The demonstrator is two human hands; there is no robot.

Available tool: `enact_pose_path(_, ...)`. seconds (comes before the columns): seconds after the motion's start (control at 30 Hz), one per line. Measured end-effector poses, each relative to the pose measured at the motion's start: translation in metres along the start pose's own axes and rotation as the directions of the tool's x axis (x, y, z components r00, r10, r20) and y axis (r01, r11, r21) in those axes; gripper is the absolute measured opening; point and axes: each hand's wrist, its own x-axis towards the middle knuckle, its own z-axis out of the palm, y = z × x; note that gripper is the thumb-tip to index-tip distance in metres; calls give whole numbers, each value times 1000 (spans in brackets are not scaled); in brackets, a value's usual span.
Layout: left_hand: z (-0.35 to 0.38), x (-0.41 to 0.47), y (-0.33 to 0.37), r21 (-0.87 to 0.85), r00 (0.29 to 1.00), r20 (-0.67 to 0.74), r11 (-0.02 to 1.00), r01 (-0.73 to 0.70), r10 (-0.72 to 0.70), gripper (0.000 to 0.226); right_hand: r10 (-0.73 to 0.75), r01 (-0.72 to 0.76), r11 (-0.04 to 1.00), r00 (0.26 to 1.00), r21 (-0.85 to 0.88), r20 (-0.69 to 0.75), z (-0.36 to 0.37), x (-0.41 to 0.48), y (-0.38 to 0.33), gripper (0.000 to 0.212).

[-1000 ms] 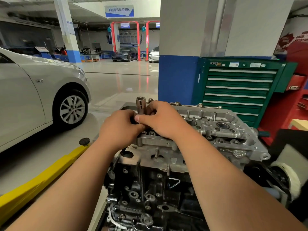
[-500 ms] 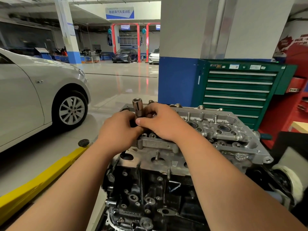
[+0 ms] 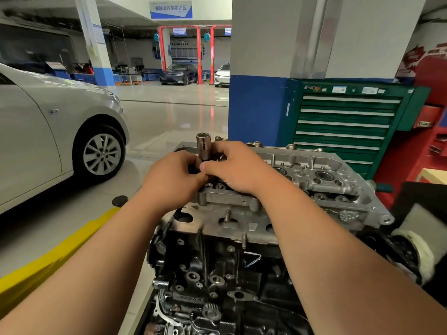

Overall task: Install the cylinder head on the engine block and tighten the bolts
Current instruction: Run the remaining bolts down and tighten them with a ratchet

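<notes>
A silver aluminium cylinder head [image 3: 314, 180] sits on top of a dark engine block [image 3: 217, 274] in front of me. A steel socket [image 3: 203, 146] stands upright, open end up, over the head's near left corner. My left hand [image 3: 171, 180] and my right hand [image 3: 237, 168] meet around its lower part. The right thumb and fingers pinch the socket. My left fingers are curled on something dark just below it, hidden between the hands. No bolt head shows under the socket.
A silver car [image 3: 48, 136] is parked at the left, beside a yellow floor ramp [image 3: 48, 262]. A green drawer tool cabinet [image 3: 350, 122] and a red cabinet [image 3: 430, 141] stand behind the engine at the right. A blue and grey pillar [image 3: 254, 105] rises behind the head.
Both hands and the socket have stayed at the same spot on the head. The socket has turned or tilted slightly between my fingers, and the view has shifted a little.
</notes>
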Motion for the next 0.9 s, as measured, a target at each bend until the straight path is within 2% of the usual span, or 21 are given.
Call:
enact_pose_path(0.13,-1,1,2,-31,999,45,999,18,-17,19,9,-8,1000,999,10,-36,-1,0,0,9)
enact_pose_path(0.23,0,1,5,53,999,-3,998,35,-35,26,23,-22,1000,997,21,-67,1,1,1,8)
enact_pose_path(0.3,1,0,5,49,999,-14,998,39,-38,26,22,-21,1000,997,4,-79,2,1,1,9)
enact_pose_path(0.53,0,-2,0,-15,1000,-12,1000,-22,22,21,-12,12,1000,1000,9,-18,-1,-2,0,6)
enact_pose_path(0.67,-1,-2,1,16,998,37,999,-51,51,14,23,-24,1000,997,-9,-77,1,0,1,11)
enact_pose_path(0.73,-4,-3,4,-123,1000,23,992,-14,17,2,29,-32,999,994,-28,-101,3,2,0,17)
enact_pose_path(0.8,-8,-5,8,-399,996,5,913,80,-86,24,23,-27,999,994,-30,-106,3,2,-1,20)
enact_pose_path(0.83,-10,-4,11,-478,991,-15,872,108,-131,31,21,-24,999,995,-30,-93,3,1,-2,19)
enact_pose_path(0.9,-11,-1,18,-474,988,-82,877,80,-134,35,6,-7,1000,999,-6,-54,2,0,0,5)
